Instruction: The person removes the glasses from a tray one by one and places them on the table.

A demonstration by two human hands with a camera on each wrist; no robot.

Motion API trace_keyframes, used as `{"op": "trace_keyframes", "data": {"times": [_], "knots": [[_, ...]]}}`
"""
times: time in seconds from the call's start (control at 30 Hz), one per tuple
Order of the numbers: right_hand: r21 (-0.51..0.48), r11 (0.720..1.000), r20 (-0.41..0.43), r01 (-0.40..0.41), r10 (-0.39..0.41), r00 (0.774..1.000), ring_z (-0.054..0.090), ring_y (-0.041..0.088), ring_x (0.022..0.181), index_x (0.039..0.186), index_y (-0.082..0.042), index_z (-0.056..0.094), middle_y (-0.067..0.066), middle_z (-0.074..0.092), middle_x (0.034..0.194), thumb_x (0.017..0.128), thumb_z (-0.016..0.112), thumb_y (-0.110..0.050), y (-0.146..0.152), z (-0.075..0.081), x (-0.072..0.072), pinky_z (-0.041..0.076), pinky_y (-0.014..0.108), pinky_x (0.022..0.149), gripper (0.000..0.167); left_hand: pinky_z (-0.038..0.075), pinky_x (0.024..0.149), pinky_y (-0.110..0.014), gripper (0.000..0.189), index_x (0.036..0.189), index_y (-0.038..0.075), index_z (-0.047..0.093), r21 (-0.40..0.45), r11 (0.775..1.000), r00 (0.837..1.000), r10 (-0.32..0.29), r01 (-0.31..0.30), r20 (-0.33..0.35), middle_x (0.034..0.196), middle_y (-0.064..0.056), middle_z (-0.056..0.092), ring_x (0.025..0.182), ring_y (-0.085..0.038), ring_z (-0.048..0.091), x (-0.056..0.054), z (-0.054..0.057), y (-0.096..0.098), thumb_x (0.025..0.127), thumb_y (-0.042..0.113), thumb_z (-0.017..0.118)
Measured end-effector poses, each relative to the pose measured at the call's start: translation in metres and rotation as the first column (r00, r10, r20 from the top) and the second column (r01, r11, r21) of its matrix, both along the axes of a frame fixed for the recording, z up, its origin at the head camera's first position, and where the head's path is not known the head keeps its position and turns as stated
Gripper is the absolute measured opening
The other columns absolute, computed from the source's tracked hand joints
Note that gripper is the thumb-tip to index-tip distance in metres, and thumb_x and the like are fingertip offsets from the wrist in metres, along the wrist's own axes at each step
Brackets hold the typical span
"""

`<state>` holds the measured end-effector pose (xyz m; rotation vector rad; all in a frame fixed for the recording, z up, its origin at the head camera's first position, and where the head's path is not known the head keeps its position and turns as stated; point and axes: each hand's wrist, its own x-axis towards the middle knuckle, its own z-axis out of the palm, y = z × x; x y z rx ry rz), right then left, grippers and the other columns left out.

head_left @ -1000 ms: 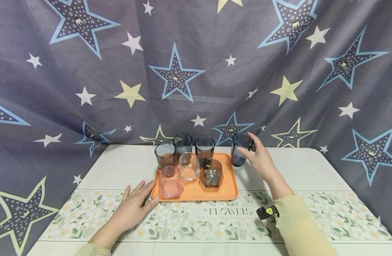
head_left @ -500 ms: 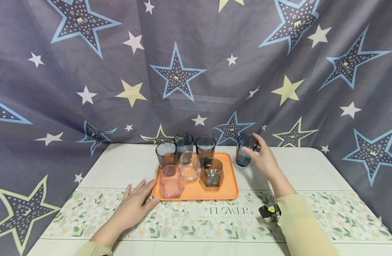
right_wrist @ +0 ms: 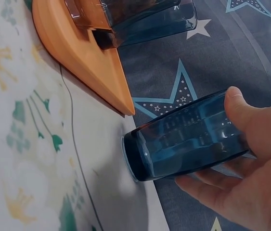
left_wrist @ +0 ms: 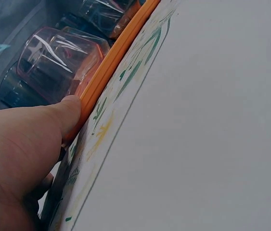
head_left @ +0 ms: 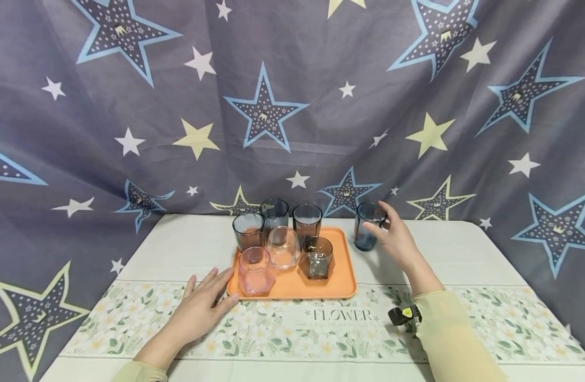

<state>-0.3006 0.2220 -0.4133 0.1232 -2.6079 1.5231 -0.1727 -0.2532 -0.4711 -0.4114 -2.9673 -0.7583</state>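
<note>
A tall blue drinking glass (head_left: 368, 228) stands upright just right of the orange tray (head_left: 342, 281). My right hand (head_left: 396, 241) grips it near the rim from the right side. In the right wrist view the thumb (right_wrist: 236, 103) presses one side and fingers lie along the other, with the base close over the tablecloth. On the tray's front left corner rests my left hand (head_left: 201, 305), its fingers extended. In the left wrist view its thumb (left_wrist: 70, 113) touches the orange rim, close to a pink glass (left_wrist: 53, 62).
On the tray, three dark tall glasses, one being a bluish glass (head_left: 247, 233), stand behind a clear glass (head_left: 284, 249) and a short smoky glass (head_left: 317, 260). A floral runner (head_left: 292, 339) crosses the white tablecloth (head_left: 445, 254). Behind hangs a star-patterned curtain (head_left: 321, 138).
My right hand has carried the blue glass rightward, away from the tray's right edge, and slightly lower at the end. The left hand stays at the tray corner.
</note>
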Motion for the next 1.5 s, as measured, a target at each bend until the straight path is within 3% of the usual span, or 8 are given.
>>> {"op": "trace_keyframes", "data": {"times": [0.47, 0.63, 0.87, 1.07, 1.27, 1.5], "knots": [[-0.053, 0.996, 0.045, -0.069, 0.072, 0.996, 0.030, 0.054, 0.160, 0.180, -0.014, 0.004, 0.030, 0.019, 0.179, 0.111, 0.072, -0.034, 0.008, 0.002, 0.000, 0.037, 0.065, 0.125, 0.098, 0.000, 0.127, -0.077, 0.076, 0.169, 0.008, 0.047, 0.002, 1.000, 1.000, -0.001, 0.001, -0.017, 0.170, -0.016, 0.048, 0.162, -0.047, 0.030, -0.001, 0.001, 0.000, 0.112, 0.056, 0.061], [-0.072, 0.994, 0.048, -0.077, 0.080, 0.996, 0.025, 0.053, 0.162, 0.180, -0.017, 0.002, 0.030, 0.018, 0.179, 0.108, 0.078, -0.032, 0.008, 0.003, 0.000, 0.033, 0.066, 0.127, 0.105, 0.000, 0.127, -0.077, 0.076, 0.169, 0.009, 0.047, 0.001, 1.000, 1.000, -0.002, 0.002, -0.010, 0.170, -0.016, 0.048, 0.163, -0.047, 0.030, -0.001, 0.000, 0.000, 0.112, 0.057, 0.060], [0.000, 1.000, -0.066, -0.003, 0.002, 0.998, 0.021, 0.048, 0.165, 0.179, -0.013, 0.012, 0.025, 0.023, 0.179, 0.101, 0.086, -0.031, 0.007, 0.014, 0.004, 0.023, 0.067, 0.130, 0.110, 0.000, 0.127, -0.078, 0.076, 0.169, 0.009, 0.047, 0.003, 1.000, 1.000, -0.005, 0.005, -0.019, 0.170, -0.016, 0.048, 0.162, -0.047, 0.031, -0.001, 0.000, 0.000, 0.112, 0.057, 0.061], [0.075, 0.995, -0.184, 0.063, -0.048, 0.982, 0.024, 0.048, 0.164, 0.178, -0.017, 0.024, 0.023, 0.024, 0.180, 0.100, 0.087, -0.038, -0.003, 0.034, 0.017, 0.025, 0.072, 0.127, 0.103, 0.000, 0.127, -0.078, 0.074, 0.168, 0.008, 0.048, 0.008, 1.000, 1.000, -0.006, 0.006, -0.027, 0.169, -0.016, 0.049, 0.162, -0.047, 0.032, 0.000, -0.001, 0.000, 0.112, 0.054, 0.062], [0.091, 0.995, -0.231, 0.039, -0.017, 0.973, 0.029, 0.044, 0.163, 0.177, -0.021, 0.030, 0.018, 0.031, 0.178, 0.099, 0.087, -0.038, -0.025, 0.052, 0.021, 0.027, 0.070, 0.127, 0.098, -0.001, 0.126, -0.079, 0.077, 0.169, 0.008, 0.047, 0.010, 1.000, 1.000, -0.009, 0.009, -0.007, 0.170, -0.016, 0.048, 0.163, -0.046, 0.030, -0.001, -0.001, 0.000, 0.111, 0.058, 0.060], [0.086, 0.995, -0.190, -0.052, 0.068, 0.979, 0.028, 0.037, 0.165, 0.177, -0.024, 0.032, 0.012, 0.031, 0.179, 0.099, 0.088, -0.040, -0.056, 0.058, 0.015, 0.025, 0.065, 0.130, 0.097, -0.002, 0.126, -0.078, 0.078, 0.169, 0.008, 0.046, 0.014, 1.000, 1.000, -0.003, 0.003, 0.011, 0.170, -0.017, 0.047, 0.163, -0.046, 0.029, -0.002, -0.001, 0.001, 0.111, 0.057, 0.061]]}}
